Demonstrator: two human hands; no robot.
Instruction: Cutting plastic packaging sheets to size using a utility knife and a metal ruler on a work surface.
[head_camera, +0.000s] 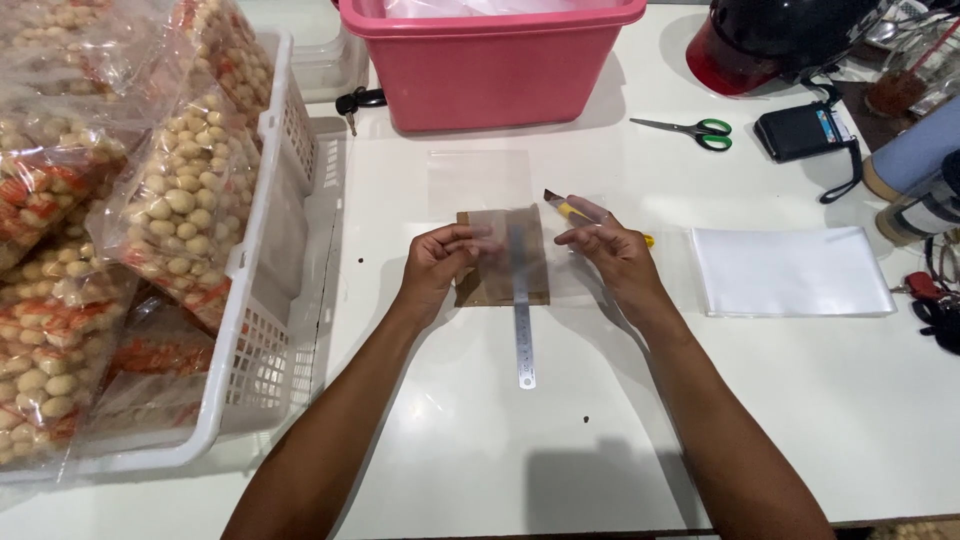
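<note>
My left hand (437, 262) pinches the left edge of a small clear plastic sheet (510, 250) that lies over a brown cardboard pad (470, 290). A steel ruler (522, 330) runs down the pad toward me. My right hand (612, 250) holds a yellow utility knife (562, 205) with its blade pointing away, and its fingers hover beside the sheet's right edge. Another clear plastic piece (478, 180) lies flat just beyond the pad.
A pink tub (490, 65) stands at the back. A white basket (255, 290) with bags of snacks (180, 200) fills the left. A stack of clear plastic bags (790, 270) lies at right. Green-handled scissors (695, 130), a black wallet (800, 132), keys (352, 102) and a helmet (770, 40) sit behind.
</note>
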